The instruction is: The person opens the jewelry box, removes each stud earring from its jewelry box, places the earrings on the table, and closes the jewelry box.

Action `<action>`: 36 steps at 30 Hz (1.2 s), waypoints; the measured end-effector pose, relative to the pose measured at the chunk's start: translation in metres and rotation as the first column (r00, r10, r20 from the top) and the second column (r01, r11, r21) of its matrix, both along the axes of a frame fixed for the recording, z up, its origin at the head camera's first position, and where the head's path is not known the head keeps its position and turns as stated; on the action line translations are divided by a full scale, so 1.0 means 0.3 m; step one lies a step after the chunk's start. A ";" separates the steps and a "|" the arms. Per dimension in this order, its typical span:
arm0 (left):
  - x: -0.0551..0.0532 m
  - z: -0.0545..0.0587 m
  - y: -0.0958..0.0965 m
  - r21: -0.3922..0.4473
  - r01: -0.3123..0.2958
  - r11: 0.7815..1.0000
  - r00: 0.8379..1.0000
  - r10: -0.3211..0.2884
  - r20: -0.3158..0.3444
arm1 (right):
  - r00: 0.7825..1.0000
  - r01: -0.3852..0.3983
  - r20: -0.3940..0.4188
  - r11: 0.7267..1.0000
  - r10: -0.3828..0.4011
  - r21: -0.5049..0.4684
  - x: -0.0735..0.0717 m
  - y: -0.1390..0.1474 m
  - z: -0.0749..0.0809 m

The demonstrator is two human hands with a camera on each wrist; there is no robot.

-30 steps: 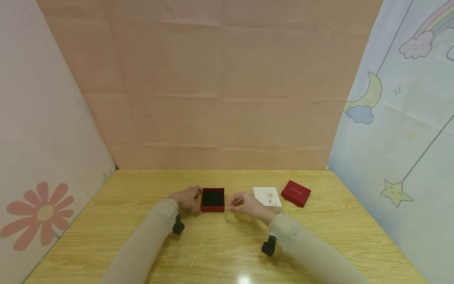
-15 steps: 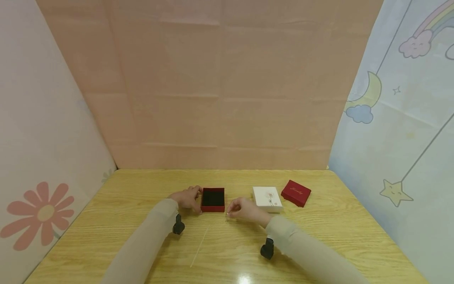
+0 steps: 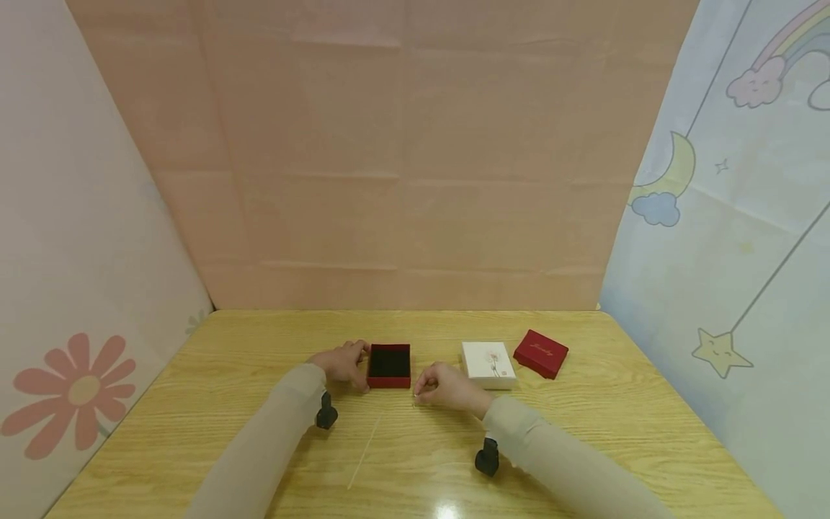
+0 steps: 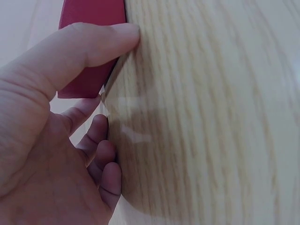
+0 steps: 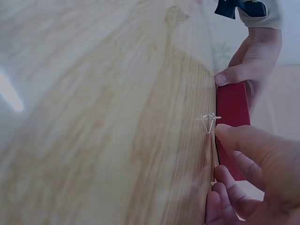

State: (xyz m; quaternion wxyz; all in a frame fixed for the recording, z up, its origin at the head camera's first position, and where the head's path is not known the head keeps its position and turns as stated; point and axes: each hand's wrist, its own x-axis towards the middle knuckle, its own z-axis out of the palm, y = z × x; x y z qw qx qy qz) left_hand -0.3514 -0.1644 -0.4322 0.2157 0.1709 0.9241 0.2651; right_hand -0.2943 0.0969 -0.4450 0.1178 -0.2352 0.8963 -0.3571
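Both hands work low over the wooden table (image 3: pixel 415 468). The left hand (image 3: pixel 341 362) holds the red box (image 3: pixel 389 383) at its left side, thumb at the near corner, fingers toward the far corner; we read this as steadying. The box stands uncovered, a black insert (image 3: pixel 390 362) within. The right hand (image 3: pixel 450 388) is just beside the box's near right corner, thumb and forefinger pinching a small silvery piece (image 5: pixel 209 123). In the right wrist view its thin strands show past the thumb tip, outside the box. We cannot make out its full shape, nor tell whether it touches the wood or hangs free. Farther right sits the white box (image 3: pixel 488 360), printed face up, and past it, at a slant, a red lid (image 3: pixel 541 353) with pale script; we assume it belongs to the red box. Neither of these 2 is touched. We judge the step in hand to be taking up the silvery piece. The next move, in our view, calls for a secure but light pinch and a straight lift, so that the fine strands neither slip nor snag on the box wall nearby.
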 end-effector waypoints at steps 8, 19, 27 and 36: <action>-0.001 -0.003 0.000 0.002 0.010 1.000 1.000 -0.010 0.004 | 1.000 -0.011 -0.022 1.000 0.012 0.003 -0.004 -0.001 -0.007; -0.008 -0.004 -0.002 0.000 0.004 1.000 1.000 -0.004 -0.001 | 0.999 -0.032 -0.044 0.999 0.032 0.002 -0.010 -0.005 -0.004; -0.013 -0.006 0.000 0.002 0.009 1.000 1.000 -0.009 -0.002 | 0.999 -0.025 -0.035 1.000 0.024 -0.015 -0.006 -0.002 -0.003; -0.009 -0.007 0.000 0.002 0.004 1.000 1.000 -0.004 -0.001 | 1.000 -0.004 -0.019 1.000 0.004 -0.025 0.000 0.000 -0.007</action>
